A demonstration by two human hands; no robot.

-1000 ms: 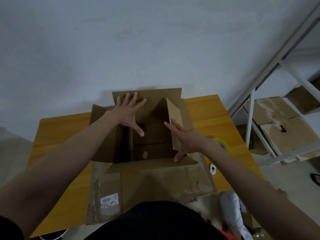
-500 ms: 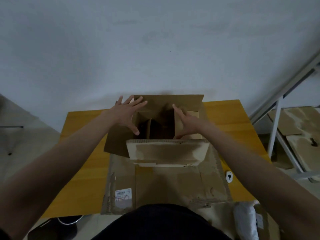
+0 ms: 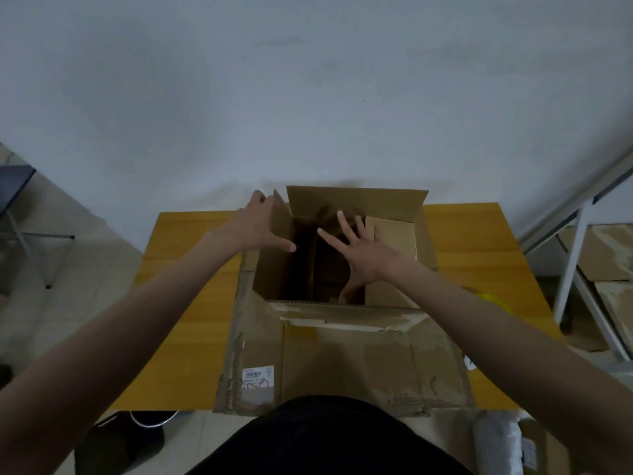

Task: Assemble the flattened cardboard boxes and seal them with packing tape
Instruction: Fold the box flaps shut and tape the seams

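An open brown cardboard box point(image 3: 346, 354) stands on the yellow table point(image 3: 185, 303), its top open toward me. My left hand point(image 3: 258, 226) holds the upright left flap point(image 3: 280, 217), fingers behind it and thumb in front. My right hand point(image 3: 363, 255) is spread flat with straight fingers, reaching down into the opening beside the folded right inner flap point(image 3: 390, 262). The far flap point(image 3: 356, 202) stands upright. The near flap point(image 3: 342, 311) is folded over the front edge. A yellow tape roll point(image 3: 493, 299) peeks out behind my right forearm.
A white metal shelf frame point(image 3: 575, 241) stands at the right with flattened cardboard point(image 3: 613, 265) on it. A dark chair point(image 3: 17, 186) is at the far left. White packaging point(image 3: 496, 440) lies on the floor at the lower right. A grey wall backs the table.
My left hand has moved onto the left flap and taken hold of it. My right hand has gone from the right flap into the box opening. The view has shifted slightly.
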